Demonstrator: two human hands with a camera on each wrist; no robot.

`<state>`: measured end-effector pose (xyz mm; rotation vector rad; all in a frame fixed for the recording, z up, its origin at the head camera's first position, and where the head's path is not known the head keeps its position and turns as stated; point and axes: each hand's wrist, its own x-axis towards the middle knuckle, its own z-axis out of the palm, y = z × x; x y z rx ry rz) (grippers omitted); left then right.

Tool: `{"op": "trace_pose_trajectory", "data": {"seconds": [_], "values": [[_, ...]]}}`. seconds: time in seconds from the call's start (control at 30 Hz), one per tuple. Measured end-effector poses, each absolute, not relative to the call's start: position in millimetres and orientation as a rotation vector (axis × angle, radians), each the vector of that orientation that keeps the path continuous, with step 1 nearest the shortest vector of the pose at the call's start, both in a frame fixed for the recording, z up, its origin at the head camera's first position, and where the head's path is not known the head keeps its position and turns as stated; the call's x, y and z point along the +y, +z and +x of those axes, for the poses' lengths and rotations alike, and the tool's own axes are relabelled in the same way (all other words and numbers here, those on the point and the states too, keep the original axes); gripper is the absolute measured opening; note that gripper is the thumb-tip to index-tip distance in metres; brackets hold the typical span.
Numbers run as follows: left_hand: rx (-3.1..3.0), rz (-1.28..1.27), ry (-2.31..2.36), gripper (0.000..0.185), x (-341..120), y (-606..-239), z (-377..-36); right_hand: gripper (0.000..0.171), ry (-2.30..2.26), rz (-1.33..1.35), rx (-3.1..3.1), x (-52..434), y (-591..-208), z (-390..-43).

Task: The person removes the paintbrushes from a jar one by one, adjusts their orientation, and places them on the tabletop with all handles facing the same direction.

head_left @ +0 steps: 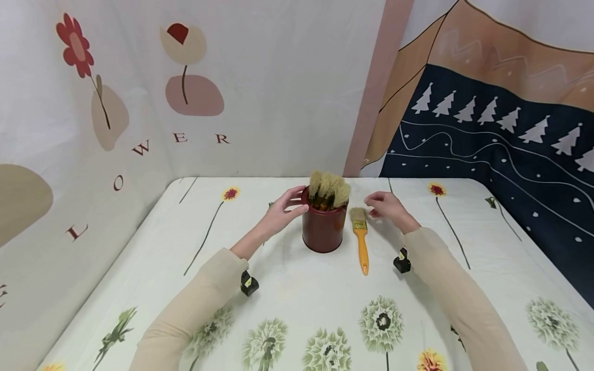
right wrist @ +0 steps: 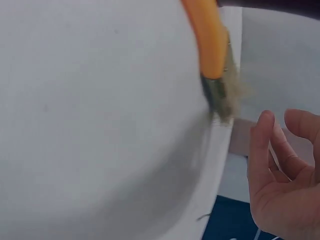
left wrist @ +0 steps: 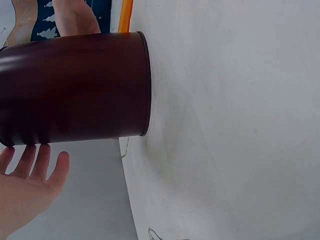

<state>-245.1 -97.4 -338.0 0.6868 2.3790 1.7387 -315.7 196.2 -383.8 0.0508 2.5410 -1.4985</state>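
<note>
A dark red can stands upright on the table, with several bristle brushes in it, bristles up. My left hand is at the can's left side near the rim. In the left wrist view its fingertips touch the can's wall. One paintbrush with an orange handle lies just right of the can, its bristles pointing away from me. My right hand is beside those bristles and holds nothing. A gap shows between its thumb and fingers in the right wrist view.
A white cloth printed with flowers covers the table. Behind it hangs a pale curtain with flower prints and letters. On the right is a dark blue cloth with white trees. Each wrist carries a small black camera.
</note>
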Motion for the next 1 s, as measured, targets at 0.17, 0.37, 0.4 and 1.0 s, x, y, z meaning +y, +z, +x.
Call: {"op": "trace_pose_trajectory", "data": {"seconds": [0.17, 0.37, 0.4, 1.0], "values": [[2.380, 0.686, 1.737, 0.055, -96.7, -337.5, -245.3, 0.029, -1.477, -0.072, 2.545, 195.7, -367.0, -303.5], [2.377, 0.682, 1.738, 0.055, -96.6, -336.9, -245.5, 0.030, -1.448, -0.171, 2.571, 194.6, -356.2, -293.1], [2.374, 0.680, 1.740, 0.055, -96.6, -336.8, -245.5, 0.030, -1.440, -0.184, 2.580, 194.1, -354.6, -291.1], [2.388, 0.715, 1.772, 0.055, -100.1, -362.4, -263.9, 0.026, -1.510, -0.420, 2.661, 176.6, -325.0, -246.9]]}}
